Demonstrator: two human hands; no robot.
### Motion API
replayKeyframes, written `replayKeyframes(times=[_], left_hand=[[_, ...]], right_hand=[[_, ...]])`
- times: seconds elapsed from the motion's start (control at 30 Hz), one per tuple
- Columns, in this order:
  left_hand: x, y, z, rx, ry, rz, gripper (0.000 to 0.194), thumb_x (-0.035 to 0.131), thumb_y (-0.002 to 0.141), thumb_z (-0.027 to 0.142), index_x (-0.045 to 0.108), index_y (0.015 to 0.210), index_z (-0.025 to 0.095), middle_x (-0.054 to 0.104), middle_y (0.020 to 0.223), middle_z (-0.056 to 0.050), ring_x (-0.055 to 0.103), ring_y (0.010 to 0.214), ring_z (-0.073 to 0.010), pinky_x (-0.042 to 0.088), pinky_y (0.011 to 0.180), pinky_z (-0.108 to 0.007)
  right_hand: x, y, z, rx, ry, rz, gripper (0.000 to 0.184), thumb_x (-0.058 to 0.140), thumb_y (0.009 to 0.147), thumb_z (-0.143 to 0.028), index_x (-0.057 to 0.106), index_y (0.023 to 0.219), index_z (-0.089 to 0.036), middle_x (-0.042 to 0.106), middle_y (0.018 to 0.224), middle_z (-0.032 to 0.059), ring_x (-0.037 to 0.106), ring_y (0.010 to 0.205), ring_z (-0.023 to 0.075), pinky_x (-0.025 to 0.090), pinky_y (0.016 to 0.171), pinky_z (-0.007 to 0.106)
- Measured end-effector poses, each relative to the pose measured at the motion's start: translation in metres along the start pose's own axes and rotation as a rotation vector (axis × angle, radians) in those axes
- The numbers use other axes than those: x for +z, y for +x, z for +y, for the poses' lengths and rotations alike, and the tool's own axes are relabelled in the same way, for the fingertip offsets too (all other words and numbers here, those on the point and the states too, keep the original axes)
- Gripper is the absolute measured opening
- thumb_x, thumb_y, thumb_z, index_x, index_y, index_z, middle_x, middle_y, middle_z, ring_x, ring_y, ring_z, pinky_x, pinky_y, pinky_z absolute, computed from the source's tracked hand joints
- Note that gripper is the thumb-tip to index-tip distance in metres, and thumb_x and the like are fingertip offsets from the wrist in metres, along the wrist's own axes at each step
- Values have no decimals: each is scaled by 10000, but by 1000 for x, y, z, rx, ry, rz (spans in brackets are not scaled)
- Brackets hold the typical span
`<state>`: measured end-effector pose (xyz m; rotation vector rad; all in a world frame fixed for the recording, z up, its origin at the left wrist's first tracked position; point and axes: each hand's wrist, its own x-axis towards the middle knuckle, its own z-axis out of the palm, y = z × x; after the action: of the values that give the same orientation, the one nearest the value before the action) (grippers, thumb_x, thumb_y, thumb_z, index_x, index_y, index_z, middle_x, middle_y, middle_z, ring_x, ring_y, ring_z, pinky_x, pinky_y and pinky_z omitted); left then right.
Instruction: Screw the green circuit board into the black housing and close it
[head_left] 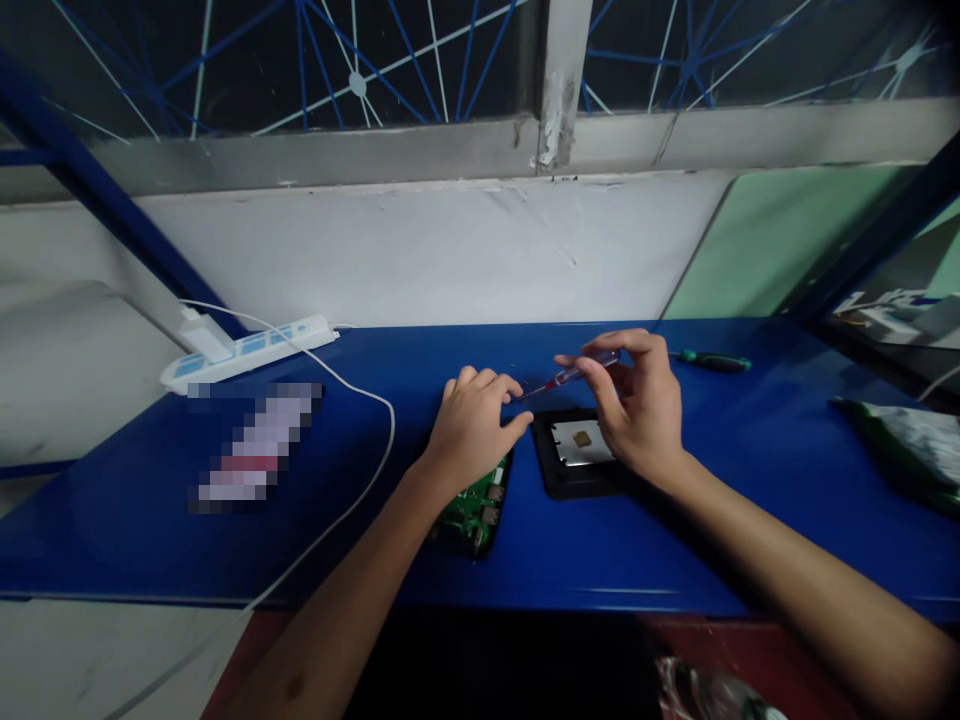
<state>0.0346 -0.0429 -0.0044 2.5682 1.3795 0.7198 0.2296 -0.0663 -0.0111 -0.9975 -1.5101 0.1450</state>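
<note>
My right hand [637,405] is wrapped around a screwdriver [574,372] with a clear, purplish handle. Its thin shaft points left, and the tip is close to the index finger of my left hand [472,430]. That left hand lies over a green circuit board [476,505], fingers stretched out and thumb apart, hiding much of the board. Metal ports show along the board's near right side. Just to the right, partly under my right hand, is a black cover [551,475] with a silver plate [581,443] and a small brown pad. Tiny dark specks, perhaps screws, lie beyond the screwdriver tip.
A second screwdriver [712,361], green and black, rests on the blue table [600,560] at right. Near the right edge sits a silvery bag [911,445]. On the left are a white power strip [255,350], a trailing white cable [391,430] and a blurred-out flat object [259,445].
</note>
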Motion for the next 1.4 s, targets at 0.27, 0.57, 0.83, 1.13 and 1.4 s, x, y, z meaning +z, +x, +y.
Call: replayKeyframes(times=[0.27, 0.57, 0.83, 1.13, 1.4], left_hand=[[2, 3, -6, -23, 82, 18, 101, 626, 923, 250, 669, 834, 230, 711, 868, -23, 559, 909, -274, 404, 798, -410], [5, 3, -10, -25, 104, -7, 80, 642, 906, 191, 680, 955, 241, 737, 924, -17, 567, 947, -288, 409, 794, -406], [1, 4, -8, -87, 135, 118, 92, 589, 945, 184, 667, 940, 233, 741, 929, -6, 567, 935, -269, 399, 789, -384], [0, 4, -5, -30, 63, 120, 83, 597, 933, 274, 664, 925, 225, 689, 815, -15, 554, 884, -261, 429, 788, -395], [2, -2, 4, 228, -68, -139, 94, 580, 942, 226, 646, 1006, 209, 668, 867, -19, 568, 885, -233, 475, 763, -364]], right_hand=[[0, 1, 1, 9, 29, 48, 185, 605, 950, -252, 494, 1098, -244, 588, 1013, 31, 740, 887, 173, 630, 758, 336], [-18, 23, 26, 53, -213, 243, 238, 611, 928, -330, 550, 1141, -244, 657, 923, 18, 565, 560, 106, 472, 532, 292], [-29, 28, 48, 430, -841, -394, 347, 503, 908, -313, 600, 1227, -217, 670, 1100, 121, 668, 884, 247, 469, 716, 342], [-32, 21, 51, 479, -934, -580, 378, 465, 931, -324, 603, 1275, -248, 632, 1153, 171, 716, 851, 320, 515, 692, 423], [-38, 23, 34, 157, -820, -479, 362, 431, 987, -412, 587, 1229, -191, 620, 1155, 134, 643, 1043, 282, 516, 867, 416]])
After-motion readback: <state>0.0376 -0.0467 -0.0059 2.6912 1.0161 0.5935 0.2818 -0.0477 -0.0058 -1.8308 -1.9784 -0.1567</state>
